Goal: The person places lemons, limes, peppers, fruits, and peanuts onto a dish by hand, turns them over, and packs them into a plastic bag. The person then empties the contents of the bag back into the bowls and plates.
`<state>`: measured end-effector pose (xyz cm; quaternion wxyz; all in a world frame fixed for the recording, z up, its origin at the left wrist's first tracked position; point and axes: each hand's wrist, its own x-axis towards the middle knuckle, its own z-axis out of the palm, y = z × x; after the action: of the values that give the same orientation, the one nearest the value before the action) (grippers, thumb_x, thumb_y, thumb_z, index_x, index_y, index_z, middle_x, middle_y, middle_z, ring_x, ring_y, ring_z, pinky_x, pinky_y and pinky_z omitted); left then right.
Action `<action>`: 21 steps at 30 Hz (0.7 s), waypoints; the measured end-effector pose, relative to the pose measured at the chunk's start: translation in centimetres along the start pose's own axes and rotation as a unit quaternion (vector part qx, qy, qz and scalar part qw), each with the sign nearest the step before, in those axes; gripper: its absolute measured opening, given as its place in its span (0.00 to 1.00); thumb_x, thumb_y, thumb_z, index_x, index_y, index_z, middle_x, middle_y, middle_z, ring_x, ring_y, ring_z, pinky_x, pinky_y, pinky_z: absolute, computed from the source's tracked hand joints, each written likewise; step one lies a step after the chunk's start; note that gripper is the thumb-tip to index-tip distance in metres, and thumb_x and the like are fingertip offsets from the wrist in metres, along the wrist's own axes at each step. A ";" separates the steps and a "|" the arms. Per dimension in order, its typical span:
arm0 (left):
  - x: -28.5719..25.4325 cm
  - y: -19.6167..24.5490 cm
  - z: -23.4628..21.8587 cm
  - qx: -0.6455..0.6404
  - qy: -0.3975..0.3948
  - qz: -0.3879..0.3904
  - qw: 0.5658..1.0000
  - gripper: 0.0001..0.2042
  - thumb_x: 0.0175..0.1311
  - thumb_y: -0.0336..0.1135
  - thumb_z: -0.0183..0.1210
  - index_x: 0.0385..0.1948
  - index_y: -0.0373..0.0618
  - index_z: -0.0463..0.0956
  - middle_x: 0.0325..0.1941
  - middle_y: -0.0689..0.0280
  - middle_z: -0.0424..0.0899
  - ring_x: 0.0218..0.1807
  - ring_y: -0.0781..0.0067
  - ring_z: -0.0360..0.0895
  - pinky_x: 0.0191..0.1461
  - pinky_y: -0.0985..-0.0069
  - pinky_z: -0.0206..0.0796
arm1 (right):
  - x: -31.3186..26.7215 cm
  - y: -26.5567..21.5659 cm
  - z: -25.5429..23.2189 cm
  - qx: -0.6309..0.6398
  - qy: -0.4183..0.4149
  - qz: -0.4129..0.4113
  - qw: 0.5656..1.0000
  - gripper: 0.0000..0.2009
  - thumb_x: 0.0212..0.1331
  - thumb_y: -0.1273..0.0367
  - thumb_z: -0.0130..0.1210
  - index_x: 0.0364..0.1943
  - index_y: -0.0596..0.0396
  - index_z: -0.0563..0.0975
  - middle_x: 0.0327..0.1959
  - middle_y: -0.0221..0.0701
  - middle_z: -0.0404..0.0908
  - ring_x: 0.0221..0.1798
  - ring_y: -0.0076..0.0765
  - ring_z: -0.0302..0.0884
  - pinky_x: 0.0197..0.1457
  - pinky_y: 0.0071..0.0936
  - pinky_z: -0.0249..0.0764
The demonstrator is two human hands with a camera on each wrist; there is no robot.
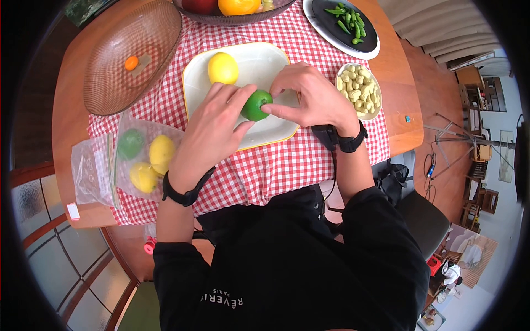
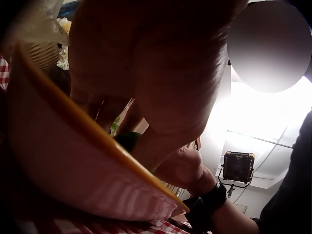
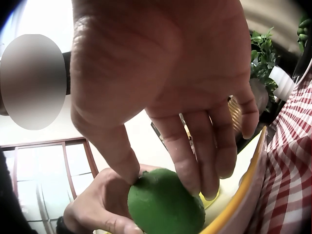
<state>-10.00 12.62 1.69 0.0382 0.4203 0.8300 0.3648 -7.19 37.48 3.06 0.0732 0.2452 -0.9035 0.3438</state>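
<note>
Over the white dish with a yellow rim, a green lime is between both hands. My left hand holds its left side, with the fingers behind it and the thumb in front. From the right, my right hand pinches the lime, thumb at the stem end and forefinger on the far side; its other fingers extend beyond. A yellow lemon lies in the dish behind the left hand. In the left wrist view the dish's yellow rim and the left hand hide most of the lime.
Left of the dish, a clear zip bag holds two lemons and a green fruit. A brown ribbed bowl has a small orange fruit in it. To the right stand a bowl of peanuts and a plate of green peppers. A fruit bowl stands behind.
</note>
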 end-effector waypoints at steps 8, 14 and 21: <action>0.1 0.2 -0.4 0.052 0.033 0.009 0.998 0.23 0.56 0.28 0.74 0.54 0.38 0.80 0.51 0.56 0.81 0.57 0.49 0.78 0.61 0.58 0.73 | -0.1 1.1 0.2 -0.015 0.037 -0.035 0.999 0.10 0.53 0.72 0.64 0.37 0.62 0.88 0.31 0.48 0.87 0.36 0.58 0.86 0.44 0.45 0.82; 0.1 0.0 0.1 0.058 0.029 0.011 0.998 0.22 0.56 0.30 0.74 0.54 0.38 0.81 0.51 0.56 0.84 0.57 0.49 0.79 0.61 0.57 0.73 | -0.1 0.5 -0.1 -0.027 0.002 -0.033 0.999 0.12 0.53 0.70 0.67 0.41 0.59 0.89 0.32 0.46 0.87 0.38 0.57 0.86 0.47 0.45 0.81; 0.1 -0.1 0.1 0.065 -0.003 -0.001 0.998 0.25 0.56 0.32 0.75 0.55 0.36 0.80 0.50 0.53 0.86 0.58 0.49 0.79 0.62 0.56 0.73 | 0.1 -0.2 0.3 0.003 -0.017 -0.023 1.000 0.17 0.49 0.65 0.76 0.43 0.57 0.90 0.33 0.42 0.89 0.39 0.54 0.85 0.50 0.43 0.81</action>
<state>-10.14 12.71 1.58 0.0134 0.4221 0.8522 0.3089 -7.16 37.15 2.94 0.0645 0.2721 -0.8977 0.3406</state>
